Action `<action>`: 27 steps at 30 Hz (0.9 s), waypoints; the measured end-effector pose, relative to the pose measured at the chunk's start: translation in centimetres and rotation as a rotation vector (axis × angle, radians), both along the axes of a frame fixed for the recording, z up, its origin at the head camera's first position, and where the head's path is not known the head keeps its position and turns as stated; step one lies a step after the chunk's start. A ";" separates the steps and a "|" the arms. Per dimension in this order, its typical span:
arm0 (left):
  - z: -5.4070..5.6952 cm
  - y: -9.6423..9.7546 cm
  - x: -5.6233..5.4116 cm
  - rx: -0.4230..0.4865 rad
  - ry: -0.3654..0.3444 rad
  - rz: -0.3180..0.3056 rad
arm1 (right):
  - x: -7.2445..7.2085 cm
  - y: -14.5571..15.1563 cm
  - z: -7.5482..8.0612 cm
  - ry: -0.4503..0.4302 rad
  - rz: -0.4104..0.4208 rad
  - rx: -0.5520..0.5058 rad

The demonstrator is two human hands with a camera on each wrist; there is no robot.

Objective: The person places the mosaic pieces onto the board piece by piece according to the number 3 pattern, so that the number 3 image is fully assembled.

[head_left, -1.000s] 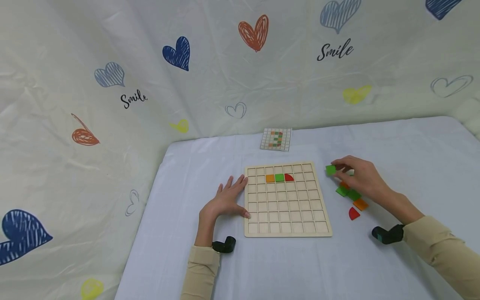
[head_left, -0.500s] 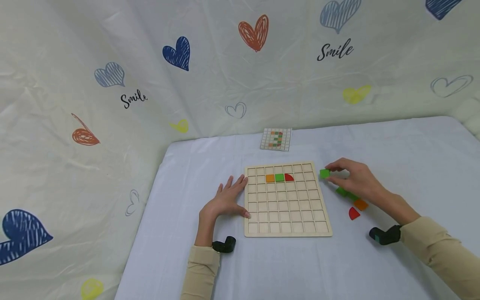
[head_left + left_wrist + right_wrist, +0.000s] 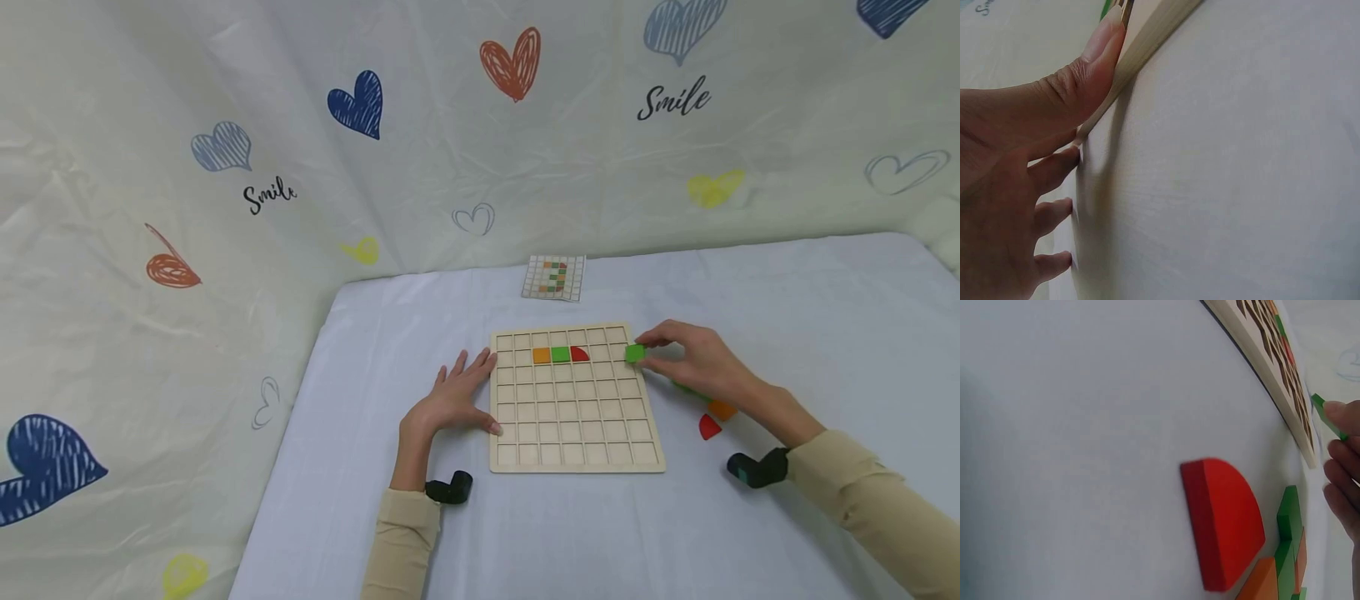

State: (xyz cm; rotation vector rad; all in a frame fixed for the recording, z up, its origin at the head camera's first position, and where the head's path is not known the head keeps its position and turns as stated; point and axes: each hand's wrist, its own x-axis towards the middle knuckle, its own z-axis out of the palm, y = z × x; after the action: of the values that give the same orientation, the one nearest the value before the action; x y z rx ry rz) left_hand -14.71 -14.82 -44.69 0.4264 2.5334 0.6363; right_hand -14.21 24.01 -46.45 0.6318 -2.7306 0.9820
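Note:
A wooden grid board (image 3: pixel 567 412) lies on the table with an orange square (image 3: pixel 542 356), a green square (image 3: pixel 560 355) and a red quarter-circle piece (image 3: pixel 579 354) in one of its upper rows. My right hand (image 3: pixel 693 358) pinches another green square tile (image 3: pixel 634 353) between thumb and fingers, at the board's right edge in the head view. In the right wrist view this green tile (image 3: pixel 1329 417) is seen edge-on beside the board. My left hand (image 3: pixel 450 402) rests along the board's left edge with fingers spread. Its thumb (image 3: pixel 1094 56) touches the board's edge in the left wrist view.
Right of the board lie loose pieces: a red quarter-circle (image 3: pixel 1229 522), an orange tile (image 3: pixel 722 410) and green tiles (image 3: pixel 1290 515), partly hidden under my right hand in the head view. A pattern card (image 3: pixel 553 278) lies behind the board, near the patterned cloth backdrop (image 3: pixel 420 167).
My right hand has moved left with the green tile, from above the loose pieces to the board's right edge. The left hand and the board have stayed in place.

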 end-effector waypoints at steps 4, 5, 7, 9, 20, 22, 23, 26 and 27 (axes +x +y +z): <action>0.0 0.0 0.0 -0.006 0.005 -0.005 | -0.2 -0.4 -0.1 0.007 0.024 -0.011; -0.1 0.0 0.0 -0.008 0.004 -0.005 | -0.3 -0.5 -0.2 0.010 0.031 -0.011; -0.1 0.0 0.0 -0.011 0.005 -0.006 | -0.4 -0.7 -0.3 0.019 0.043 -0.007; -0.1 0.0 0.0 -0.010 0.006 -0.006 | -0.5 -0.8 -0.4 0.026 0.051 -0.001; 0.0 0.0 0.0 0.005 0.000 -0.002 | -0.6 -2.1 -0.3 -0.026 0.108 -0.019; 0.0 -0.1 0.0 0.001 0.001 -0.004 | -0.7 -2.3 -0.2 -0.053 0.117 -0.012; 0.0 0.0 0.0 0.000 0.001 -0.004 | -0.7 -2.4 -0.3 -0.063 0.121 -0.008; 0.0 0.0 0.0 -0.003 0.000 -0.002 | -1.0 -2.8 -0.4 -0.089 0.139 -0.002; 0.0 0.0 0.0 -0.003 0.001 -0.001 | -1.1 -2.9 -0.4 -0.097 0.144 0.000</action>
State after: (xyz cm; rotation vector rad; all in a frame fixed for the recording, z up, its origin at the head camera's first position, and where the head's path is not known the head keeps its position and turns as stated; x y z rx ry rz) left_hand -14.70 -14.86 -44.65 0.4266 2.5344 0.6314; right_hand -15.28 21.10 -46.89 0.8118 -2.8018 1.0710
